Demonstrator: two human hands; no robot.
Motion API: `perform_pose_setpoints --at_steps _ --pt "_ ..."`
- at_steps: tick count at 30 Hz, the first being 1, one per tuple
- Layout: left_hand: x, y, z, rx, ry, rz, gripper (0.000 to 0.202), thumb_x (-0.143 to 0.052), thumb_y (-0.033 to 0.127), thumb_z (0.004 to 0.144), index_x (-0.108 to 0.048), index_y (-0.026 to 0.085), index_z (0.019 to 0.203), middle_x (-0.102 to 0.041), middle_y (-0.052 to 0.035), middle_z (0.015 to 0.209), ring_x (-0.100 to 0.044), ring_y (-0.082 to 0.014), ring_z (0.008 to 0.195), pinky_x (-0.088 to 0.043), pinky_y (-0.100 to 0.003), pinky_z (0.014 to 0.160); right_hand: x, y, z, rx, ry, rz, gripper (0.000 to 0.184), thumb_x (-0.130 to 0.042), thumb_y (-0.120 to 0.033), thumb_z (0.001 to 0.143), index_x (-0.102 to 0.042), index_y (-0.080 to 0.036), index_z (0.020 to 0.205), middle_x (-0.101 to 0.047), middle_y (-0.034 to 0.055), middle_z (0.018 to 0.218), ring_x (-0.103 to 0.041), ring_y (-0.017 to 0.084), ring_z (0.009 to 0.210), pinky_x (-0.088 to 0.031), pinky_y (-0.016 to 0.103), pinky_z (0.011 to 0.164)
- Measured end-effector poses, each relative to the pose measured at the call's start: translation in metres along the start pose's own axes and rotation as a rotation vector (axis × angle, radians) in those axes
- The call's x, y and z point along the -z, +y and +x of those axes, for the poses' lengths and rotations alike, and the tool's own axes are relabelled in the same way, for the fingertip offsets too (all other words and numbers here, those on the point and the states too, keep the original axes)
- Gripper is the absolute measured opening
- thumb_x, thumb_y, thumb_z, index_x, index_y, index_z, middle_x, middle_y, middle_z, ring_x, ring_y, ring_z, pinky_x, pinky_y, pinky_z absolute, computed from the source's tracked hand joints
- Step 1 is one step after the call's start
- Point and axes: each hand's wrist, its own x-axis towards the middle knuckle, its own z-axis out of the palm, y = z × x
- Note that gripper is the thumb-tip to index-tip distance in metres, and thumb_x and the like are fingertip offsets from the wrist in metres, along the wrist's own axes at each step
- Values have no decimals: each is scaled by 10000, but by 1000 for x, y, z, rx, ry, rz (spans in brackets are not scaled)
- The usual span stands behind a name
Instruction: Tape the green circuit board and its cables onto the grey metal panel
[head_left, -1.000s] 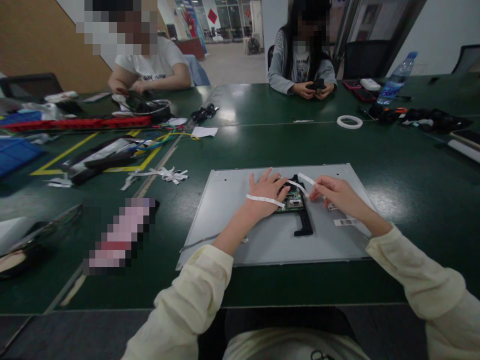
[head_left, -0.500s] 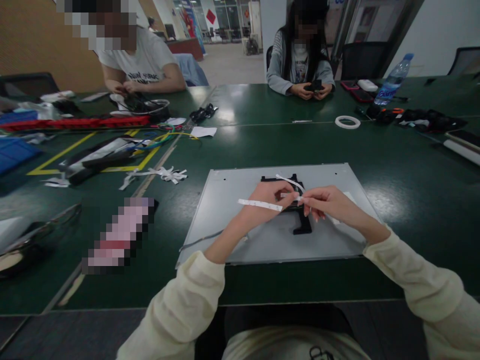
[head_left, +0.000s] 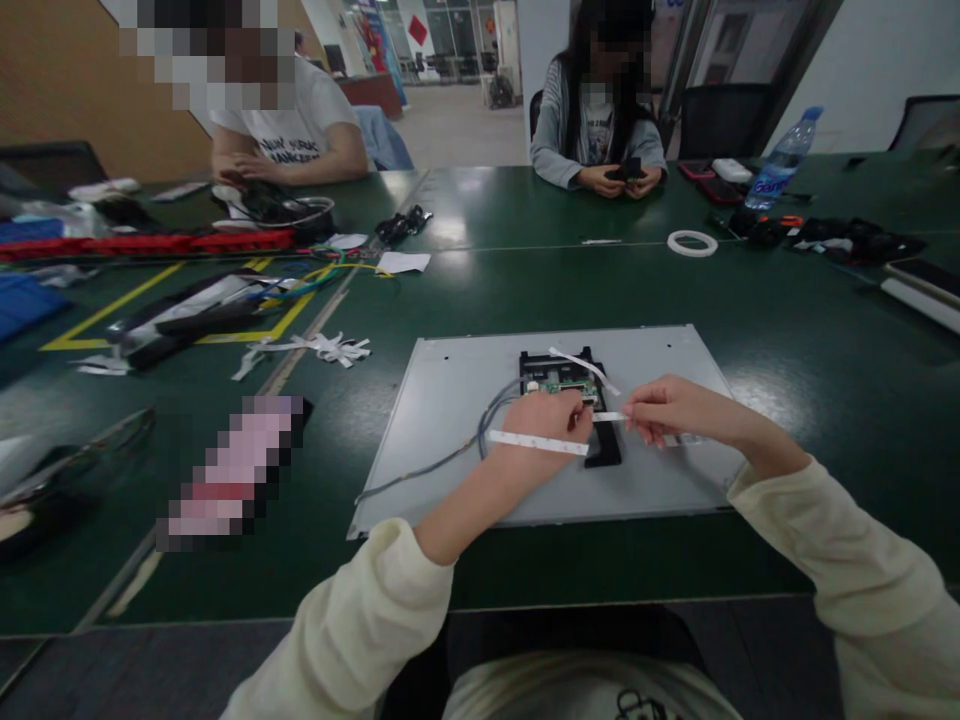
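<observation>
You held a short white strip (head_left: 608,417) over a grey panel (head_left: 450,420) on the green table (head_left: 540,290), its long axis running almost level from left to right, one end toward each hand. Your right hand (head_left: 671,408) pinched the right end between thumb and forefinger, the other fingers loosely curled. Your left hand (head_left: 534,412) was mostly closed beside the left end; whether its fingertips gripped the strip could not be told.

A second strip (head_left: 538,442) lay across the back of your left hand, slanting slightly down to the right. A third strip (head_left: 585,366) sloped down to the right across the top of a black frame (head_left: 604,442), which held a green circuit board (head_left: 568,387). Your left hand hid part of both. A grey cable (head_left: 420,471) ran from the panel's left edge, one part passing behind your wrist and another curving up to the board.

Farther left lay crumpled white scraps (head_left: 337,348) and a blurred-out pink item (head_left: 234,465). Beyond the panel, a white ring (head_left: 691,243) lay flat, near an upright bottle (head_left: 784,165); two co-workers sat opposite.
</observation>
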Motion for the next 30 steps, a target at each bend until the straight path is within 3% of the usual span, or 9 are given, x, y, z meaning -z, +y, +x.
perform_pose_setpoints --at_steps 4,8,15,30 --pt "-8 7 -6 21 -51 134 316 -380 308 887 -642 135 848 -642 -76 665 -616 -202 610 -417 -287 554 -10 -4 -2 59 116 -364 308 -405 -316 888 -541 -153 666 -572 4 563 -515 85 482 -360 214 513" --pt "-13 9 -9 12 -52 152 328 -355 302 888 -638 142 845 -653 -81 683 -639 -231 634 -448 -315 565 -17 -11 -5 118 268 -754 312 -393 -278 895 -529 -161 640 -564 4 570 -496 85 515 -277 229 530" --pt "-15 11 -12 49 -73 150 313 -374 304 879 -645 154 841 -658 -87 679 -652 -248 636 -480 -344 578 -25 -9 -4 96 349 -1114 347 -357 -363 925 -563 -182 712 -622 41 670 -556 147 618 -206 269 542" --pt "-17 15 -8 109 -212 208 349 -402 336 902 -671 115 876 -671 -129 762 -668 -264 778 -508 -371 693 -47 -18 -6 -82 477 -1312 324 -368 -348 913 -622 -178 805 -662 101 701 -639 243 633 -252 275 503"
